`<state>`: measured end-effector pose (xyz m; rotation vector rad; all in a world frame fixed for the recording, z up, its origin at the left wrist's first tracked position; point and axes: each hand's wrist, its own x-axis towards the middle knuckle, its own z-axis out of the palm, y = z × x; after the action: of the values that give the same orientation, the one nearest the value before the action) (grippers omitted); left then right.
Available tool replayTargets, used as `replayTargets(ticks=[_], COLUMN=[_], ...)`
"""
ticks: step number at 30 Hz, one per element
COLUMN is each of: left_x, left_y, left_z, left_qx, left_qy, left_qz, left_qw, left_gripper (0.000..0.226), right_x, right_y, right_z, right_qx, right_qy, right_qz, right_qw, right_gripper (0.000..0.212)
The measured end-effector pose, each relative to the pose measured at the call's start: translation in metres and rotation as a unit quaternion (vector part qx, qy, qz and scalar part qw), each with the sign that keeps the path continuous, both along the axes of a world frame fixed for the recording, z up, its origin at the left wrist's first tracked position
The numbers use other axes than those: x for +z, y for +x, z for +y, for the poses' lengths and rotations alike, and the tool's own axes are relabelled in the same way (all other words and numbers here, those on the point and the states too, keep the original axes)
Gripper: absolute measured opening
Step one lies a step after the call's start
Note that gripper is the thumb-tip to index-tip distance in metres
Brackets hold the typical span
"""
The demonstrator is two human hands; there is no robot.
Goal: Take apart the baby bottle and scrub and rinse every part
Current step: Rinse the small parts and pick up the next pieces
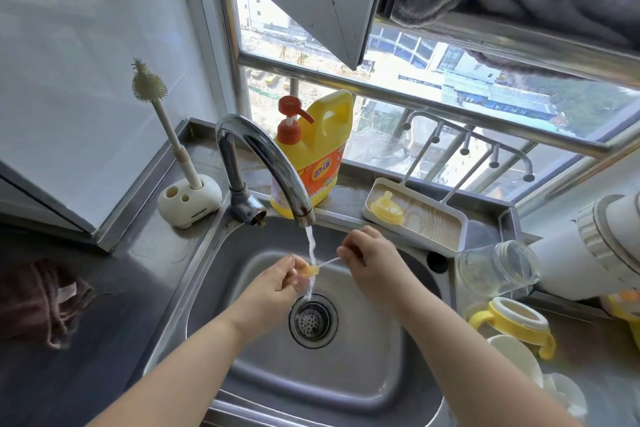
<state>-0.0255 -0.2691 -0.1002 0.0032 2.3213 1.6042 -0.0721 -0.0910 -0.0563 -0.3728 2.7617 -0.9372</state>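
My left hand (277, 282) pinches a small yellow weight (309, 270) under the water stream (312, 255) that falls from the faucet (266, 163), above the drain (313, 321) of the steel sink (363, 374). My right hand (372, 262), fingers curled, pinches the far end of the thin clear straw (327, 263) that runs from the weight (the straw is stretched nearly straight between my two grips). Beyond my right hand, on the ledge, a white drying tray (446, 236) holds the yellow spout (387, 206). To the right of that hand the clear bottle body (498, 265) lies on its side on the counter, and nearer me sits the yellow handled collar (512, 322). Beyond my left hand stand the detergent jug (313, 156) and, further left, the bottle brush (162, 114) upright in its white holder (190, 199). A brown cloth (41, 298) lies well to the left.
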Motion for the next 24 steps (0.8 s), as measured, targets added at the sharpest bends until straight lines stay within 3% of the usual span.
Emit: replayTargets(ticks=[6,12,16,24], left_x=[-0.002,0.008,0.010,0.011], left_y=[0.000,-0.005,-0.008,-0.009], left_z=[0.000,0.003,0.002,0.002], left_qx=[0.006,0.041,0.072,0.202], left_qy=[0.019,0.017,0.059,0.179], left_qz=[-0.013,-0.029,-0.045,-0.103], left_qw=[1.000,0.999,0.995,0.957], left_gripper=[0.013,0.027,0.012,0.006], right_x=[-0.003,-0.009,-0.012,-0.004], right_y=[-0.001,-0.008,-0.009,-0.003], right_z=[-0.003,0.004,0.016,0.048], right_qx=[0.072,0.014,-0.006,-0.031], right_qy=[0.135,0.172,0.193,0.222], right_qz=[0.017,0.069,0.045,-0.069], right_qw=[0.988,0.983,0.980,0.972], right_gripper=[0.030,0.035,0.034,0.032])
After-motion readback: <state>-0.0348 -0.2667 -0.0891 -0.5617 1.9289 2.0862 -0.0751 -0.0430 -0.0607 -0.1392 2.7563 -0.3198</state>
